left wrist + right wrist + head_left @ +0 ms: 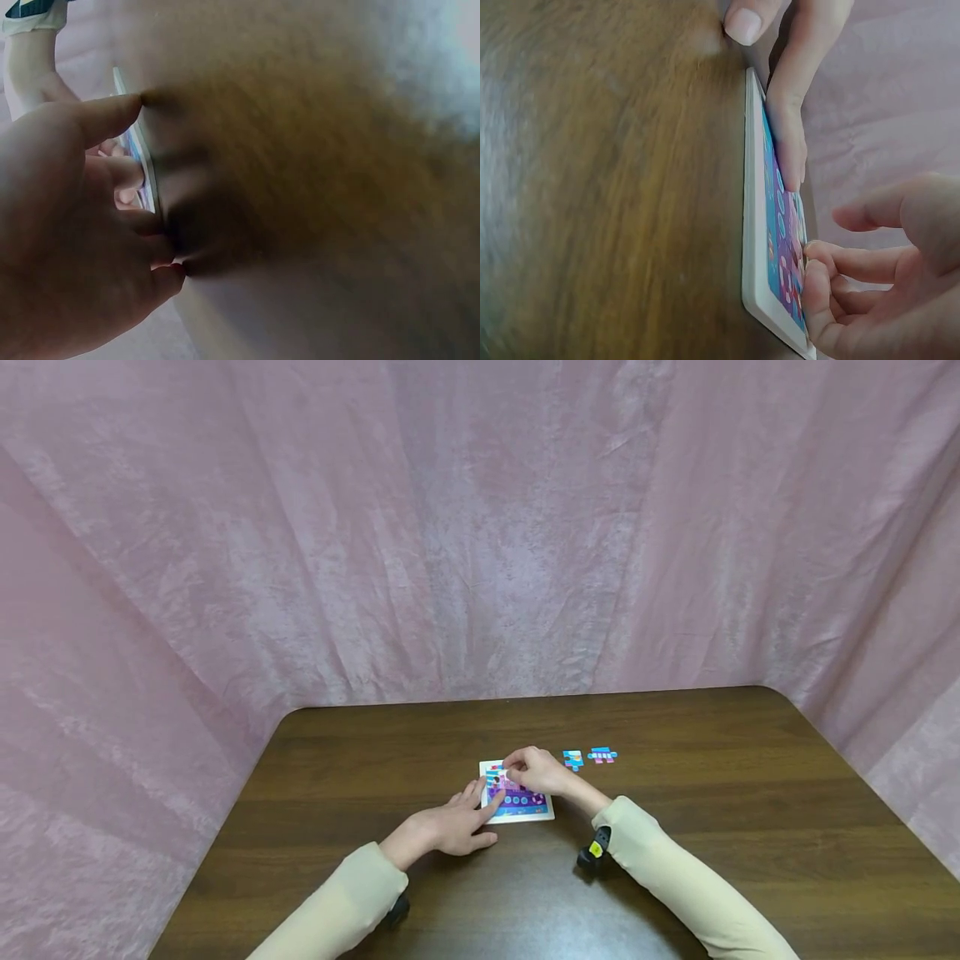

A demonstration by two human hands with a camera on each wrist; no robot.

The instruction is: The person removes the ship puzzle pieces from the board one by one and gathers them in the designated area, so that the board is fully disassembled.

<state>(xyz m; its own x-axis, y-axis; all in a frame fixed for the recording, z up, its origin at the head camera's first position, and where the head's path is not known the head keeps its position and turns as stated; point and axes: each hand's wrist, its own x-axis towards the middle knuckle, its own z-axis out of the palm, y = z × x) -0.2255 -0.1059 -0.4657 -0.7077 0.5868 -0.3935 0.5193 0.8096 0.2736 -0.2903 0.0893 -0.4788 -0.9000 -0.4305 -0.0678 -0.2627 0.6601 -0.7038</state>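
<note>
A small jigsaw puzzle [519,811] in a white frame lies flat on the table, its picture purple, blue and pink. My left hand [455,827] is spread at its left side. The index finger rests on the picture, and the thumb is on the table by the near left corner. My right hand [536,770] reaches over the far part of the puzzle. In the right wrist view its bent fingers [817,289] touch the picture, with the thumb apart from them. No piece shows between them. Part of the picture is hidden under the hands.
Two loose jigsaw pieces lie to the right of the puzzle: a blue one with orange [573,758] and a blue and pink one [602,755]. The brown wooden table [697,777] extends around them. A pink curtain [517,543] hangs behind its far edge.
</note>
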